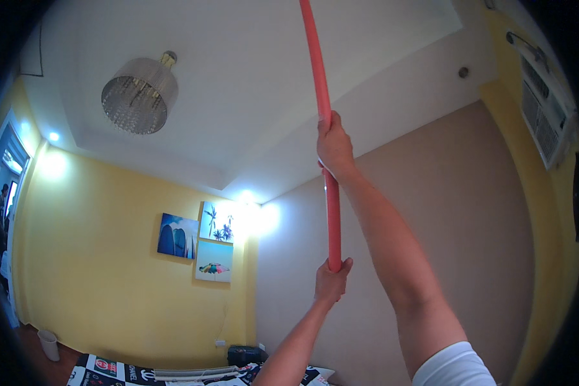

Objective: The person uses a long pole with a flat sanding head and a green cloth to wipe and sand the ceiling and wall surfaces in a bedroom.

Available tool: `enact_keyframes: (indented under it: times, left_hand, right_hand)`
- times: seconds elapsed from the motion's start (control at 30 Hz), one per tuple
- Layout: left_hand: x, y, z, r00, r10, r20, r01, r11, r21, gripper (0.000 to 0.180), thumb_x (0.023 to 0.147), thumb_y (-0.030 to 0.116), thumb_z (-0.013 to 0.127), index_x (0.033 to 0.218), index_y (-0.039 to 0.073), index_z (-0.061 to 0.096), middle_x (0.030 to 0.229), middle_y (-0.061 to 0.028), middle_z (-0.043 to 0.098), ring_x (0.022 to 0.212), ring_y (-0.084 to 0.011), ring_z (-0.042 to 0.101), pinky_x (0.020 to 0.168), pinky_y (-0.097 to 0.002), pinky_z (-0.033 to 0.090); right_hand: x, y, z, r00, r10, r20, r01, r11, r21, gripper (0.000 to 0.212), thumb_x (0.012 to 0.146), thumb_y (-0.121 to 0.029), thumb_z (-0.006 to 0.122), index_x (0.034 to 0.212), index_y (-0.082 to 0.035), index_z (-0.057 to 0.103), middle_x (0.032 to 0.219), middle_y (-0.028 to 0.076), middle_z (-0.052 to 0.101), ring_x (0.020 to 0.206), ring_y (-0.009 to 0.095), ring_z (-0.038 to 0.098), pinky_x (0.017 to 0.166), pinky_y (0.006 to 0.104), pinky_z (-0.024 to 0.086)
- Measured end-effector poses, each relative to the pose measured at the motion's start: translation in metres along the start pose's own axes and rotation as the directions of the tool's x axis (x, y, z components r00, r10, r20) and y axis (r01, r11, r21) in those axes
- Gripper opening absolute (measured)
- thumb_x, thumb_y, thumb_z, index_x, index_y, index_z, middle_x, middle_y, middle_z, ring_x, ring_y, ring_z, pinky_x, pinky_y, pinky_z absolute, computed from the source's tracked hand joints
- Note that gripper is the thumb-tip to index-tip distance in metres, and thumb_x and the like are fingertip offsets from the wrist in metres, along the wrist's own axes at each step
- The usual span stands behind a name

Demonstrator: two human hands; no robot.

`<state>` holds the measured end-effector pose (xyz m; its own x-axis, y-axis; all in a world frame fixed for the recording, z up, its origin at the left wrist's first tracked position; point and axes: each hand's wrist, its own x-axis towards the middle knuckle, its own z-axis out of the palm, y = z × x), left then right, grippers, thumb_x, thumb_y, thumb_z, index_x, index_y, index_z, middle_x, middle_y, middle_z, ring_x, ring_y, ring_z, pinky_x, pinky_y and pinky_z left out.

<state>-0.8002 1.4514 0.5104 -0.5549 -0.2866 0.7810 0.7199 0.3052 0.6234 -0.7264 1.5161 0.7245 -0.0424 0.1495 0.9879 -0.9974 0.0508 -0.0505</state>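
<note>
Open air lies beside red pole [334,219], between right hand [336,147] above and left hand [331,284] below. Obstacles: pole itself; chandelier [139,96] hanging toward ceiling [238,71]'s left edge; air conditioner [542,122] beyond its right edge.

Corner spotlight [247,196] glaring (palm picture [215,223] partly bleached) | ceiling [238,64] dimmer, grey | fisheye bending, black corners

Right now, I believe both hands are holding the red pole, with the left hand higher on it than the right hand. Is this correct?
Not quite: the order of the hands is reversed. The head view shows the right hand higher on the red pole and the left hand lower, at its bottom part. Both hands are indeed holding it.
</note>
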Motion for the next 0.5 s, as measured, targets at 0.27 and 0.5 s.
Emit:
enact_keyframes:
  times: [0.27, 0.5]
  left_hand:
    - [0.015, -0.006, -0.004, 0.981, 0.109, -0.158, -0.094, 0.991, 0.100, 0.031, 0.084, 0.032, 0.060, 0.074, 0.007, 0.045, 0.046, -0.0005, 0.041, 0.032, -0.0112, 0.040, 0.028, -0.0270, 0.029]
    - [-0.014, 0.025, 0.005, 0.984, 0.046, -0.174, -0.022, 0.990, 0.140, 0.028, 0.085, 0.029, 0.058, 0.074, 0.006, 0.046, 0.047, -0.0017, 0.043, 0.034, -0.0121, 0.042, 0.029, -0.0275, 0.031]
  right_hand:
    - [0.018, -0.002, 0.001, 0.970, 0.127, 0.208, -0.162, 0.974, 0.160, 0.046, 0.092, -0.045, 0.028, 0.123, -0.011, 0.033, 0.083, 0.020, 0.060, 0.067, 0.033, 0.062, 0.064, 0.0440, 0.050]
    - [-0.035, 0.075, -0.016, 0.985, 0.023, 0.169, -0.076, 0.947, 0.311, 0.065, 0.088, -0.053, 0.037, 0.133, -0.007, 0.030, 0.115, 0.022, 0.053, 0.104, 0.033, 0.054, 0.090, 0.0398, 0.040]
